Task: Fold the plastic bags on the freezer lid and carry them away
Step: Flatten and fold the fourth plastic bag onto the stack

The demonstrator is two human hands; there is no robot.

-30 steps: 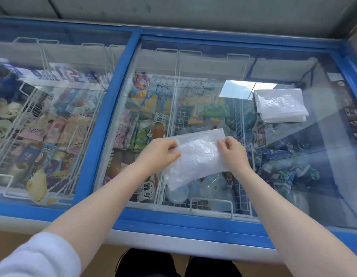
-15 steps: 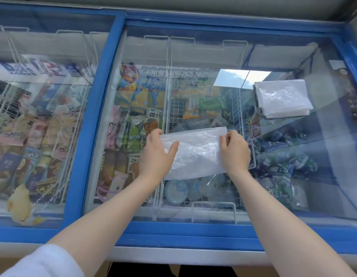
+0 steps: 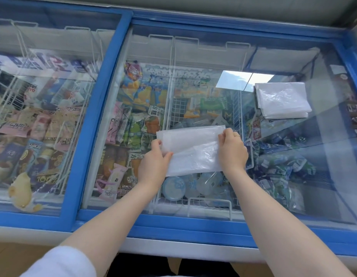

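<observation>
A folded clear plastic bag (image 3: 191, 148) lies on the glass freezer lid (image 3: 193, 56), near the middle of the right-hand pane. My left hand (image 3: 153, 166) pinches the bag's left edge between thumb and fingers. My right hand (image 3: 232, 150) grips its right edge, fingers curled over the top corner. A stack of folded plastic bags (image 3: 281, 99) rests on the lid farther back, to the right of my hands.
The chest freezer has blue frames (image 3: 99, 116) that split the lid into sliding glass panes. Ice cream packs in white wire baskets show through the glass. A grey wall runs behind the freezer, and the lid's front edge (image 3: 173, 230) is close to my body.
The bag has gone from a tilted, looser shape to a flat, level rectangle on the glass. Both hands have shifted to its side edges, and the view has moved closer.
</observation>
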